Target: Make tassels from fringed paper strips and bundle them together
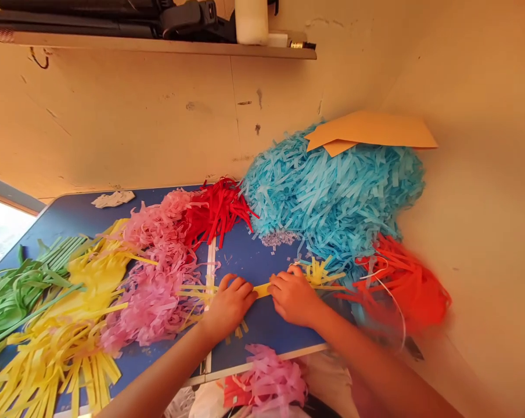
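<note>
A strip of yellow fringed paper [262, 289] stretches between my two hands, low over the blue table. My left hand [231, 303] has its fingers curled over the strip's left part, and cut fringes stick out beyond it. Around the right part, my right hand [295, 295] is closed, with yellow fringe [318, 271] fanning out past the fingers. The strip's middle looks narrow and bunched or folded; I cannot tell which. What lies under the palms is hidden.
Pink [158, 278], red [219, 212], yellow [94, 278] and green [10, 302] fringed paper spreads leftward. A large blue fringed heap [332, 191], topped by orange paper [376, 130], leans at the wall. Red fringe [410, 284] hangs right. More pink fringe [275, 377] rests by my lap. A shelf [158, 46] overhangs.
</note>
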Demonstrator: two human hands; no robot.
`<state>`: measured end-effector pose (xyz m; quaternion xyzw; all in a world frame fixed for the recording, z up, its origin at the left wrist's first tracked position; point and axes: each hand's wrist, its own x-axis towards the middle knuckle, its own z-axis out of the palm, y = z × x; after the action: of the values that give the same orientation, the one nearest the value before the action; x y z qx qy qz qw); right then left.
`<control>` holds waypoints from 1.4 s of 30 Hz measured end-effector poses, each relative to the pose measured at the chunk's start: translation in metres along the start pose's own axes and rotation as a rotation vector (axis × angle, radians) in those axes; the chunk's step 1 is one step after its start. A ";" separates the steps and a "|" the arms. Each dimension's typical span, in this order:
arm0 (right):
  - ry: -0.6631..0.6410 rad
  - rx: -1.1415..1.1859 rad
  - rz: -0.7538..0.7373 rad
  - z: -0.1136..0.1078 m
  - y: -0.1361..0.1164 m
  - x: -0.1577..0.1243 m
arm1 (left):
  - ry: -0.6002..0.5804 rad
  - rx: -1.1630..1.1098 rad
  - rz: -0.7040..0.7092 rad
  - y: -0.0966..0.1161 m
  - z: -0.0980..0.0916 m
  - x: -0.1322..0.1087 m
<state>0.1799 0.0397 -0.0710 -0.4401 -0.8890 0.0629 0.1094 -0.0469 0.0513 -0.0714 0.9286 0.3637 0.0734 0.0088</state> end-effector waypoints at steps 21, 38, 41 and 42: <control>0.234 -0.028 0.039 0.021 0.022 -0.014 | 0.272 -0.134 -0.149 -0.006 0.013 -0.013; 0.168 0.094 0.133 0.010 0.028 -0.019 | 0.226 -0.189 -0.180 -0.009 0.002 -0.012; 0.073 0.116 0.209 0.010 0.031 -0.016 | 0.198 -0.268 -0.205 -0.012 0.002 -0.013; 0.058 0.114 0.230 0.010 0.031 -0.015 | 0.184 -0.298 -0.221 -0.013 0.003 -0.012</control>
<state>0.2098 0.0467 -0.0894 -0.5339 -0.8241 0.1127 0.1520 -0.0642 0.0525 -0.0765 0.8609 0.4476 0.2096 0.1205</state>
